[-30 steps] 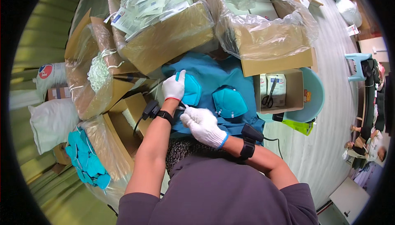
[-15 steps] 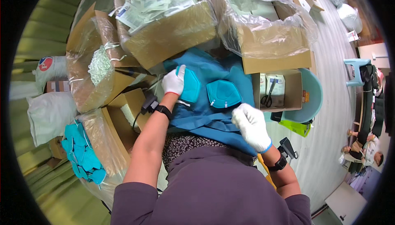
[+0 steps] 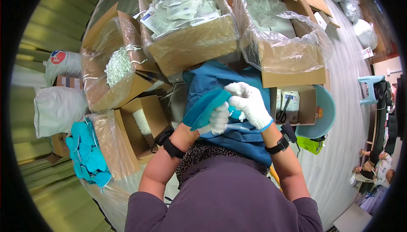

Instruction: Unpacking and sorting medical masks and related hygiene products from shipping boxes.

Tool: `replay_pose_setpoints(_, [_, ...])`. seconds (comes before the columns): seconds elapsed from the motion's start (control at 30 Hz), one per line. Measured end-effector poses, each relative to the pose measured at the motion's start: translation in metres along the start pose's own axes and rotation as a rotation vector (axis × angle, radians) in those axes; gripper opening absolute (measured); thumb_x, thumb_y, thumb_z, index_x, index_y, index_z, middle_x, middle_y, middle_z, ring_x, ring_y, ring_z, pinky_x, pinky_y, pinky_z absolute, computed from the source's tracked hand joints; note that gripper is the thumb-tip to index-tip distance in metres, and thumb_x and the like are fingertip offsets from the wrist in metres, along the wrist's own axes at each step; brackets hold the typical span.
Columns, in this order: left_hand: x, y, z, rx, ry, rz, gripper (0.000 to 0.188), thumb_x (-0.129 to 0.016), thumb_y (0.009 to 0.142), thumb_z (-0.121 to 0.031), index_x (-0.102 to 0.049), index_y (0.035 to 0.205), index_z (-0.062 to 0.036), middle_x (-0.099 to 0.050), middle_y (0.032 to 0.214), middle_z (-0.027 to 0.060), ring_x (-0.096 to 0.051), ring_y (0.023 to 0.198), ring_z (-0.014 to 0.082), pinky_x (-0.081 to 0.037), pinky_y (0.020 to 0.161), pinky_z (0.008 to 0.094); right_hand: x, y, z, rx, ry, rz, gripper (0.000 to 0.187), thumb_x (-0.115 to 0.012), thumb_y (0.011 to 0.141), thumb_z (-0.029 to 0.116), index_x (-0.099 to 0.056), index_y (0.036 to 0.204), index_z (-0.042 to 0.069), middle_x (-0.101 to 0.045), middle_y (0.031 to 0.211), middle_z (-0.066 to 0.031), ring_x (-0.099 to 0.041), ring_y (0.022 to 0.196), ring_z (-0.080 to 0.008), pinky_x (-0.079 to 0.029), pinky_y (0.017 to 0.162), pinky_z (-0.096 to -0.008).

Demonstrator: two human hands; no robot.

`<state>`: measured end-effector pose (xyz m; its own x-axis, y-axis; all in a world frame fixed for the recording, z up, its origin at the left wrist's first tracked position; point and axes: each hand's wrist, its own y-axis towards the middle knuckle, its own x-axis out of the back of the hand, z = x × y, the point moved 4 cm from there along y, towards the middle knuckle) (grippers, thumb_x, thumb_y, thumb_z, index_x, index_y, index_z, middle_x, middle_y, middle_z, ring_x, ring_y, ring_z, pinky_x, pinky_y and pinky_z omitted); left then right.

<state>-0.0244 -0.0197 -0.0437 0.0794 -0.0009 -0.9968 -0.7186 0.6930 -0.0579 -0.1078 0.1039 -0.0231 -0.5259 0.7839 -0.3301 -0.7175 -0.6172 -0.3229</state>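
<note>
My gloved left hand (image 3: 217,119) is wrapped round a teal cup-shaped face mask (image 3: 205,110), held tilted above the blue cloth (image 3: 203,77) on my lap. At the mask's right tip, my gloved right hand (image 3: 250,102) is closed, its fingertips against the edge. Whether they pinch the mask or a strap is too small to make out. Behind my hands a second teal mask (image 3: 234,112) lies on the cloth, mostly hidden.
Cartons lined with clear plastic stand ahead: one with white packets (image 3: 182,5), one with white straps (image 3: 118,66). More teal masks (image 3: 87,151) are piled at the left. At the right, scissors (image 3: 284,111) sit in a small carton beside a blue tub (image 3: 326,113).
My left hand has lifted its mask off the cloth and turned it toward me. My right hand has moved left and up to the mask's tip. The whole view has shifted slightly.
</note>
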Motion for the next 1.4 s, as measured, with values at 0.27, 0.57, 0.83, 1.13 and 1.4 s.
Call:
replay_pose_setpoints(0.27, [0.054, -0.033, -0.011, -0.687, 0.311, -0.861, 0.071, -0.031, 0.102, -0.058, -0.039, 0.143, -0.0007, -0.048, 0.144, 0.0175, -0.048, 0.129, 0.0297, -0.042, 0.104, 0.0425, 0.001, -0.001, 0.008, -0.028, -0.138, -0.264, 0.013, -0.075, 0.085, 0.014, -0.066, 0.085, 0.004, -0.058, 0.074, 0.0052, -0.047, 0.062, -0.0017, -0.039, 0.052, -0.0204])
replay_pose_setpoints(0.57, [0.013, -0.035, -0.047, -1.087, 0.650, -0.876, 0.020, -0.064, 0.095, -0.009, -0.067, 0.112, 0.0005, -0.070, 0.106, 0.0073, -0.067, 0.089, 0.0148, -0.053, 0.081, 0.0277, -0.002, 0.017, -0.044, -0.033, 0.630, -0.151, 0.014, -0.064, 0.096, 0.023, -0.059, 0.098, 0.010, -0.050, 0.070, 0.0046, -0.048, 0.056, -0.0056, -0.043, 0.051, -0.0219])
replay_pose_setpoints(0.83, [0.096, -0.076, -0.084, -1.082, 0.469, -1.091, 0.026, -0.059, 0.099, -0.022, -0.064, 0.112, -0.0004, -0.070, 0.104, 0.0113, -0.068, 0.091, 0.0254, -0.055, 0.084, 0.0400, -0.084, -0.003, -0.079, -0.322, 0.126, 0.148, 0.037, -0.052, 0.101, 0.037, -0.059, 0.080, 0.008, -0.055, 0.069, 0.0031, -0.052, 0.057, -0.0069, -0.042, 0.052, -0.0244])
replay_pose_setpoints(1.13, [0.113, -0.070, -0.099, -0.710, 1.707, -1.839, 0.054, -0.053, 0.094, -0.049, -0.066, 0.076, -0.0003, -0.065, 0.083, 0.0274, -0.062, 0.084, 0.0470, -0.047, 0.073, 0.0531, -0.090, 0.000, -0.146, -0.450, -0.246, -0.049, 0.050, -0.049, 0.097, 0.045, -0.061, 0.068, 0.007, -0.052, 0.056, 0.0003, -0.049, 0.050, -0.0119, -0.039, 0.047, -0.0321])
replay_pose_setpoints(1.4, [0.157, -0.098, -0.119, -0.637, 1.742, -1.645, 0.059, -0.048, 0.098, -0.050, -0.063, 0.074, 0.0023, -0.061, 0.077, 0.0282, -0.059, 0.076, 0.0462, -0.045, 0.069, 0.0484, -0.032, -0.105, -0.025, 0.239, -0.793, 0.324, 0.026, -0.050, 0.097, 0.016, -0.056, 0.074, 0.007, -0.049, 0.057, -0.0115, -0.052, 0.048, -0.0252, -0.042, 0.050, -0.0363])
